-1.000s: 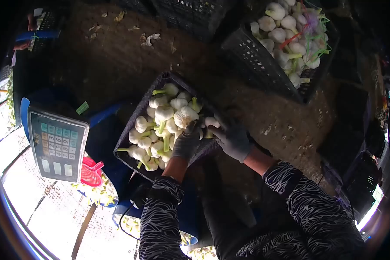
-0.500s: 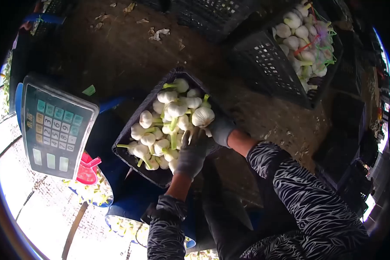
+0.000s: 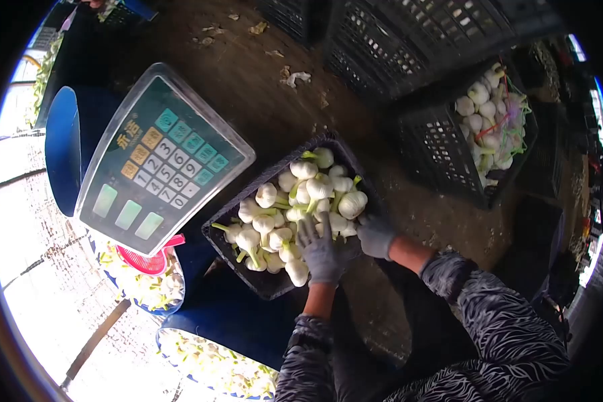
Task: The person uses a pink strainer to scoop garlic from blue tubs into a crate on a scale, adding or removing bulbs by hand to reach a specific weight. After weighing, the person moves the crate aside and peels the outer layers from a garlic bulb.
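A dark plastic crate (image 3: 242,279) full of white garlic bulbs (image 3: 318,187) with short green stems is in front of me. My left hand (image 3: 320,253), in a grey glove, lies on the bulbs at the crate's near side with its fingers stretched out. At the right corner of the crate, my gloved right hand (image 3: 376,237) has its fingers bent against the rim; its fingertips are partly hidden. To the left of the crate stands a scale's keypad panel (image 3: 161,157) with number keys and three small displays.
Another black crate (image 3: 442,151) at the right holds garlic and coloured netting. More black crates (image 3: 382,50) stand behind it. Blue-rimmed tubs of trimmings (image 3: 214,358) and a red plastic basket (image 3: 144,262) are at lower left. Scraps (image 3: 296,79) lie on the floor.
The view has shifted, so the scale panel looks larger and the crate sits further right. My left hand's fingers are more spread over the bulbs; my right hand remains at the crate's right side.
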{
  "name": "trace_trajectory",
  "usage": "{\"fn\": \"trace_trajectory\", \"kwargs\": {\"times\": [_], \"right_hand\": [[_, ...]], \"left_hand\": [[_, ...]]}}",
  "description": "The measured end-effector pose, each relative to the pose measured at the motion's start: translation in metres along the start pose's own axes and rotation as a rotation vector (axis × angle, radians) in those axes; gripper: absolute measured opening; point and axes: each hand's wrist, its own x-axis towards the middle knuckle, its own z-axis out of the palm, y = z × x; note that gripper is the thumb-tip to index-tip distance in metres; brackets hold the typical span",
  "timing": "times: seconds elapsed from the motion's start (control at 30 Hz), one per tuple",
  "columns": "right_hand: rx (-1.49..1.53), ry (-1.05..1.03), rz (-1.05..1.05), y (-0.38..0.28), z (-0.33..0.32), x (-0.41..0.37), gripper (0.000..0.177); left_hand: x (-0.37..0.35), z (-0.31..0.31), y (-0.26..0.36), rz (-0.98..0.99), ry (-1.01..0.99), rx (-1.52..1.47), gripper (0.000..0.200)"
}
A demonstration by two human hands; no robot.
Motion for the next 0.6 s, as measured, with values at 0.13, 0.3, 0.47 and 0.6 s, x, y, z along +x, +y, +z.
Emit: {"fn": "trace_trajectory", "kwargs": {"times": [0.13,0.3,0.47,0.6], "right_hand": [[0.274,0.615,-0.066,-0.008,-0.054,-0.022,0.038],[-0.061,0.374,-0.118,0.018,-0.04,0.015,0.029],[-0.077,0.317,-0.112,0.012,-0.021,0.004,0.028],[-0.033,0.753,-0.323,-0.009,-0.077,0.011,0.04]], "left_hand": [[0.009,0.046,0.033,0.013,0.009,-0.007,0.074],[-0.023,0.054,0.051,0.203,-0.103,-0.15,0.065],[-0.079,-0.011,0.03,-0.047,0.188,-0.313,0.05],[-0.137,-0.059,-0.055,-0.423,0.602,0.039,0.058]]}}
